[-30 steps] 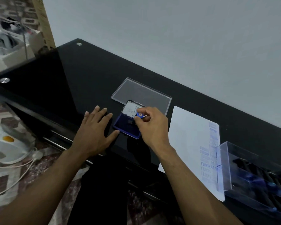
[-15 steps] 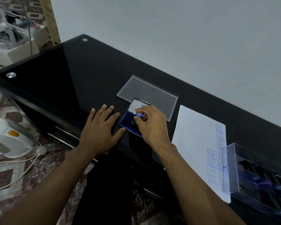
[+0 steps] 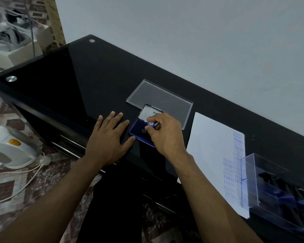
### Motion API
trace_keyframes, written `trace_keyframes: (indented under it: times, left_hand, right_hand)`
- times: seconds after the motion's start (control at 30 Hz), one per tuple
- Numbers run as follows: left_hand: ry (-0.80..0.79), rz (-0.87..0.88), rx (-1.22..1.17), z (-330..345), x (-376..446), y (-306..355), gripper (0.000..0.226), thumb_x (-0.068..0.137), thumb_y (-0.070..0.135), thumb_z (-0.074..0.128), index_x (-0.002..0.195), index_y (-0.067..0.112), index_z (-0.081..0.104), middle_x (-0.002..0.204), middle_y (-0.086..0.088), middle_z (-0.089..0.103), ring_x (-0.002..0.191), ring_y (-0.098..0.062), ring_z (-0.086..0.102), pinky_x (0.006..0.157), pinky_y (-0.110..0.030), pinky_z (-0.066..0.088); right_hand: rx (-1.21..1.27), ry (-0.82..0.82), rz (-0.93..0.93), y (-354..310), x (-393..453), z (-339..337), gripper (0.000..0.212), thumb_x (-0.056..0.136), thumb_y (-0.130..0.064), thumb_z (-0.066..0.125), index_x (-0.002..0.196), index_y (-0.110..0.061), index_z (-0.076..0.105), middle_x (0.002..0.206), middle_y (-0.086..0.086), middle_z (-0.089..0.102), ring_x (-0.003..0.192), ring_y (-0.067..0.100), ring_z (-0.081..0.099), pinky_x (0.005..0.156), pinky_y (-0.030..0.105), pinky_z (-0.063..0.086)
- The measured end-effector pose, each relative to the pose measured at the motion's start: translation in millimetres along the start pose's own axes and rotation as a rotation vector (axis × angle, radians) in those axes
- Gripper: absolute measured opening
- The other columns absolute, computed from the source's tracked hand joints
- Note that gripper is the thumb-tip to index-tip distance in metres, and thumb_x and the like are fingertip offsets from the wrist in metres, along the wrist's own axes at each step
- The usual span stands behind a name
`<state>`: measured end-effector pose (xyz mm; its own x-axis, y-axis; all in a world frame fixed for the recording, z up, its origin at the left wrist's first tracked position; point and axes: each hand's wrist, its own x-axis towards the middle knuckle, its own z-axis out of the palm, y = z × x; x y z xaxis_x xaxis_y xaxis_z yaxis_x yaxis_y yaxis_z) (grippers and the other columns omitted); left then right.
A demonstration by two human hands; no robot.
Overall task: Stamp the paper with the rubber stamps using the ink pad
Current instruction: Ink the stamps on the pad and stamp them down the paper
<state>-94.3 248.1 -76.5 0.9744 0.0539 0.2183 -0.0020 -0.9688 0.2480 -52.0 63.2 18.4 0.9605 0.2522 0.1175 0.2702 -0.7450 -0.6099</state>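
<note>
A blue ink pad (image 3: 138, 130) lies open on the black glass table (image 3: 77, 81), its lid (image 3: 148, 112) tipped back. My right hand (image 3: 165, 135) pinches a small rubber stamp with a blue knob (image 3: 150, 124) and holds it down over the pad. My left hand (image 3: 109, 139) lies flat on the glass, its thumb touching the pad's near left corner. The white paper (image 3: 212, 151), with several blue stamp marks along its right side, lies right of the pad.
A clear plastic lid (image 3: 158, 97) lies behind the ink pad. A clear box of stamps (image 3: 284, 190) stands at the right, overlapping the paper's edge. The grey wall runs along the table's far side. On the floor at left sit a white appliance (image 3: 9, 146) and its cord.
The view has shifted slightly. My right hand stays over the ink pad with the stamp, and my left hand stays flat beside it.
</note>
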Motion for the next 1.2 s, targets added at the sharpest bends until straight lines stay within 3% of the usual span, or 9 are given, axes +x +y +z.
trace_keyframes:
  times: [0.17,0.83,1.2]
  left_hand:
    - [0.014,0.006,-0.015,0.0,-0.5,0.3,0.076,0.092,0.073,0.026,0.147,0.026,0.047,0.162,-0.003,0.034,0.154,-0.020,0.017,0.124,-0.052,0.012]
    - [0.000,-0.001,-0.006,1.7,0.4,-0.2,0.075,0.092,0.074,0.025,0.149,0.029,0.044,0.163,-0.001,0.030,0.154,-0.019,0.014,0.125,-0.050,0.008]
    - [0.003,0.002,-0.028,-1.8,-0.9,0.4,0.076,0.091,0.073,0.027,0.147,0.026,0.047,0.161,-0.003,0.034,0.153,-0.020,0.017,0.125,-0.050,0.010]
  right_hand:
    - [0.004,-0.012,0.028,-0.5,3.7,1.7,0.029,0.090,-0.021,0.070,0.119,-0.020,0.070,0.126,-0.001,0.063,0.104,0.013,0.064,0.096,0.033,0.053]
    - [0.015,-0.011,0.041,2.1,6.4,3.9,0.028,0.088,-0.023,0.072,0.116,-0.021,0.072,0.121,-0.002,0.065,0.102,0.012,0.065,0.095,0.035,0.055]
    - [0.088,0.003,0.045,2.9,2.0,2.4,0.028,0.088,-0.021,0.073,0.116,-0.022,0.072,0.122,-0.003,0.064,0.099,0.010,0.065,0.091,0.029,0.056]
